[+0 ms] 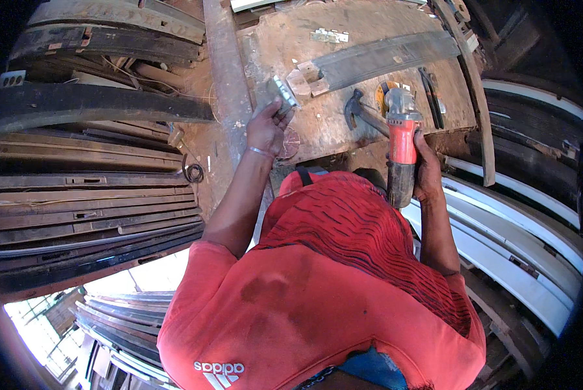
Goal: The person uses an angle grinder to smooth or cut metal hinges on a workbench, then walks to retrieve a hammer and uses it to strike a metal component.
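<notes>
My left hand (266, 132) is closed on a metal hinge (285, 91), holding it by its lower end over the workbench (333, 133). My right hand (428, 170) is wrapped round the body of a red and black angle grinder (403, 142). The grinder's grey head points away from me, and a yellow disc (383, 95) shows beside it. Just left of the grinder lies a claw hammer (355, 110), its handle partly behind the tool. A round reddish disc (291, 144) rests on the bench close to my left wrist.
A long dark board (389, 58) with a notched pale end lies across the bench. Beyond it is another hinge (329, 36). Black-handled pincers (430, 97) lie right of the grinder. Stacked dark boards (83, 201) fill the left; white strips (512, 227) run along the right.
</notes>
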A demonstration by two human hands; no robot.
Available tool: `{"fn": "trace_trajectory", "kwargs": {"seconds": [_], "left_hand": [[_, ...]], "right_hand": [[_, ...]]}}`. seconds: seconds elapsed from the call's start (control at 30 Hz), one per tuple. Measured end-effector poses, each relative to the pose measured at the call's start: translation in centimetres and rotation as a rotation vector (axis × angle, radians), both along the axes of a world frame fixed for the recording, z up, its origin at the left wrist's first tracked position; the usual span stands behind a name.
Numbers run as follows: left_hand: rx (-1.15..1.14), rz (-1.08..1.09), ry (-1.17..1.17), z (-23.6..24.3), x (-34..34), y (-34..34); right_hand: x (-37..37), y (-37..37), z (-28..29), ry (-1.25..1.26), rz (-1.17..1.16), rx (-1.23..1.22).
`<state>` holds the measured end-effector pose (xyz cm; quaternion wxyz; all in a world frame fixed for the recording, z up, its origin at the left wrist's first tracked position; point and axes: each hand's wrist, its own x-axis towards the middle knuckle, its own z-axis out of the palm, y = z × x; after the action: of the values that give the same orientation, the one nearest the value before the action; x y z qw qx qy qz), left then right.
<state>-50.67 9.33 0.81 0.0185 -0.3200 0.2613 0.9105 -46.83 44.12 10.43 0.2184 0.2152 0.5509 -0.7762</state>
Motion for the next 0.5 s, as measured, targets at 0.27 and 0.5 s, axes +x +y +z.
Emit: {"fn": "trace_trajectory", "kwargs": {"seconds": [0.27,0.5], "left_hand": [[-1.098,-0.280,0.154,-7.1,-9.3,2.9],[-1.278,-0.226,0.167,-7.2,-13.2,2.8]], "right_hand": [[0.2,-0.5,0.3,-0.029,-0.010,0.043],[-1.3,4.5,0.6,0.001,0.020,0.048]]}}
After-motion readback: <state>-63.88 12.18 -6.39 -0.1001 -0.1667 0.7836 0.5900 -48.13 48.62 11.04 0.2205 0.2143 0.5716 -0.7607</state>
